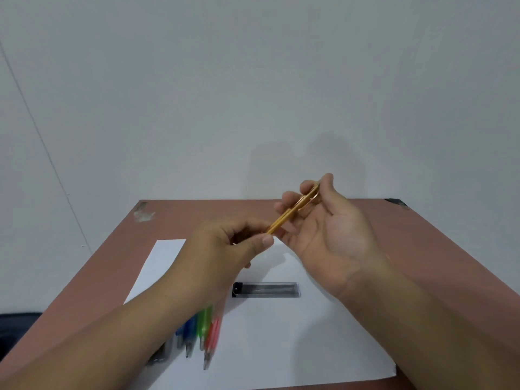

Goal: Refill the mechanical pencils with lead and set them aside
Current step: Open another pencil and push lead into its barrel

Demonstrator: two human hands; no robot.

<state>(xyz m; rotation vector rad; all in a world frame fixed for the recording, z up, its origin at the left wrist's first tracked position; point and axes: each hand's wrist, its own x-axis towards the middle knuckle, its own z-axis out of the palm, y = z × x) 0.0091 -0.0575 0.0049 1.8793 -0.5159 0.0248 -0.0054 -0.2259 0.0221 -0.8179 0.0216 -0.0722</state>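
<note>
A: Where is the pencil being worked on?

B: The orange pencil (292, 211) is in the air above the far part of the table (422, 249), slanting from lower left up to the right. The right hand (329, 235) cradles its upper end, fingers curled round the barrel. The left hand (225, 249) pinches the lower end between thumb and fingertips (whether it holds a cap or a lead there, I cannot tell).

A: So how far along is the job?

B: Judging by this, mid-refill on that one. The lead case (266, 289) lies on the white paper (295, 347), near the middle, apart from both hands.

A: And the others?

B: A blue pencil (187, 333), a green pencil (204, 325) and a pink pencil (211, 339) lie side by side on the paper, near left, partly under the left forearm. Whether they are filled or waiting, nothing shows.
</note>
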